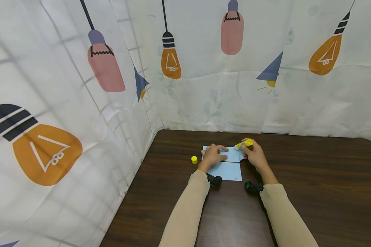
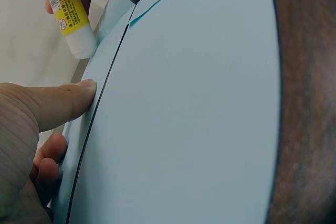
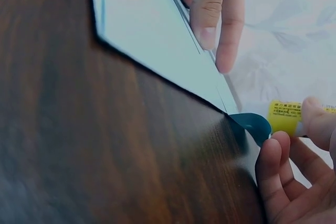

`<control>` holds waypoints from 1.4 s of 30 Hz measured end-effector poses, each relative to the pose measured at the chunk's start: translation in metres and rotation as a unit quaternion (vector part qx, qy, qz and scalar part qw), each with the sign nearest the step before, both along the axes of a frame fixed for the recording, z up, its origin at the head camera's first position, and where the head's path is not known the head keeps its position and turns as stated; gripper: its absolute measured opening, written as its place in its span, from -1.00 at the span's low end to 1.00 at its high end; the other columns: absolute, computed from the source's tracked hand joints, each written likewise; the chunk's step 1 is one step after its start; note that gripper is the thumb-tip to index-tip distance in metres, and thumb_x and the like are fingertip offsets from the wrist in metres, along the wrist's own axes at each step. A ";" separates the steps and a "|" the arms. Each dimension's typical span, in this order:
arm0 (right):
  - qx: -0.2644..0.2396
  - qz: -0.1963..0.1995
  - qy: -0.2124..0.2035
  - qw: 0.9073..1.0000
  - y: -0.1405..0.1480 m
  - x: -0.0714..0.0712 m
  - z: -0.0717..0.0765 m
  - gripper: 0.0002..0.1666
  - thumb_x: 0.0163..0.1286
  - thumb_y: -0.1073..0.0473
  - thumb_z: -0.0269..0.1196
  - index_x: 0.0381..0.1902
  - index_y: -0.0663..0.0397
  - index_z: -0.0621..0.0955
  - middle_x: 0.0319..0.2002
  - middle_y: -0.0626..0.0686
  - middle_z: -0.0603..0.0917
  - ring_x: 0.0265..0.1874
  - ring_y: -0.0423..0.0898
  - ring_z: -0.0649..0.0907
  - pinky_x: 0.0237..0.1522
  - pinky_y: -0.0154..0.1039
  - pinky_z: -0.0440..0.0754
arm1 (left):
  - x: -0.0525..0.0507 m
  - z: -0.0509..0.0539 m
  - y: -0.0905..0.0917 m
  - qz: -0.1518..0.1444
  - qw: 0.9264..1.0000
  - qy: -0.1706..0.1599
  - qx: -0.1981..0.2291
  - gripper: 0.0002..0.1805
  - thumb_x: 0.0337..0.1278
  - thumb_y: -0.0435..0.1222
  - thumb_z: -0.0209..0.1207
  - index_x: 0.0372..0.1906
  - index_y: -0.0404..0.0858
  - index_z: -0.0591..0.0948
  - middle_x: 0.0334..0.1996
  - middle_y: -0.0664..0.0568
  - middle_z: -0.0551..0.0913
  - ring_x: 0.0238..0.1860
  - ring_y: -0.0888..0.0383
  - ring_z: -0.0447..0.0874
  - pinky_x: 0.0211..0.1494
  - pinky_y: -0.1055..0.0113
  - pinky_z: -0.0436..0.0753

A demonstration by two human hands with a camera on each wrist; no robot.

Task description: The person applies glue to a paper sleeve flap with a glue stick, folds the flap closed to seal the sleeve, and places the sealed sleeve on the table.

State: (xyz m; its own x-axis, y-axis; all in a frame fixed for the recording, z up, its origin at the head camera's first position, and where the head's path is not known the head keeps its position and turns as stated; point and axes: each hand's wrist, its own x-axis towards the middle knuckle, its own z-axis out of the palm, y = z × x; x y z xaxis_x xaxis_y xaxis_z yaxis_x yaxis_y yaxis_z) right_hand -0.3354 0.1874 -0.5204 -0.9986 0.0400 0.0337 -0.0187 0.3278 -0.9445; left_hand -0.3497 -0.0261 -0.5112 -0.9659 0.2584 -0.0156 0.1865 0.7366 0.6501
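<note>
Table [image 1: 321, 178]: dark wood grain, rounded far corners. Pale curtain [image 1: 191, 103] behind and at left, printed with orange bulbs [image 1: 171, 63]. Blue envelope [image 1: 225, 171] lies near table's far edge; left hand [image 1: 214, 155], thumb and fingers apart, presses it. Right hand [image 1: 256, 156] pinches glue stick [image 1: 245, 143] at envelope's far right corner. Yellow cap [image 1: 194, 160] left of envelope.

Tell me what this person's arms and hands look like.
They wear a long beige fabric left sleeve, a matching beige right sleeve, a rounded black left-wrist device and a similar black right-wrist device. The left hand and right hand are gloveless.
</note>
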 end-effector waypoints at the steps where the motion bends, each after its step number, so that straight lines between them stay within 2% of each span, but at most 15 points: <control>1: 0.001 0.001 0.001 1.000 0.000 0.000 0.000 -0.53 0.61 0.10 0.12 0.39 0.09 0.42 0.17 0.30 0.53 -0.38 -0.07 0.58 -0.29 -0.35 0.64 | 0.000 0.000 0.000 0.000 1.000 0.000 -0.001 -0.72 0.28 -0.03 0.35 0.07 0.18 0.73 -0.27 0.12 0.44 -0.19 0.13 0.32 -0.03 0.05 0.02; 15: 0.008 0.009 0.000 1.000 0.001 0.000 0.002 -0.54 0.62 0.09 0.11 0.37 0.11 0.42 0.17 0.30 0.51 -0.38 -0.04 0.59 -0.29 -0.32 0.64 | -0.002 -0.002 0.002 0.005 1.000 -0.004 -0.008 -0.72 0.28 -0.03 0.35 0.07 0.17 0.73 -0.26 0.12 0.43 -0.17 0.12 0.31 -0.02 0.05 0.01; 35: 0.010 0.027 -0.028 0.999 0.002 0.001 0.006 -0.52 0.63 0.04 0.09 0.37 0.12 0.39 0.18 0.27 0.48 -0.34 -0.06 0.55 -0.27 -0.32 0.61 | -0.001 0.000 0.001 0.004 1.000 0.001 -0.008 -0.72 0.29 -0.04 0.35 0.07 0.16 0.73 -0.27 0.10 0.43 -0.19 0.11 0.32 -0.03 0.03 0.03; 42: 0.012 0.037 -0.034 0.999 0.004 0.000 0.006 -0.51 0.63 0.04 0.08 0.37 0.14 0.37 0.18 0.28 0.47 -0.33 -0.05 0.54 -0.27 -0.30 0.61 | -0.005 -0.004 0.004 0.009 1.000 -0.009 -0.020 -0.73 0.29 -0.05 0.34 0.07 0.20 0.73 -0.25 0.10 0.44 -0.17 0.11 0.32 -0.02 0.03 0.02</control>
State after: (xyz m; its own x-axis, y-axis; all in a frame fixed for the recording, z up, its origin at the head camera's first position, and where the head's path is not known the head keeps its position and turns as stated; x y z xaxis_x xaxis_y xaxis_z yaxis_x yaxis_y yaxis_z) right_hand -0.3358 0.1910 -0.5147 -0.9989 -0.0331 -0.0334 0.0197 0.3503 -0.9364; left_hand -0.3547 -0.0219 -0.5150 -0.9701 0.2389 -0.0418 0.1614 0.7647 0.6238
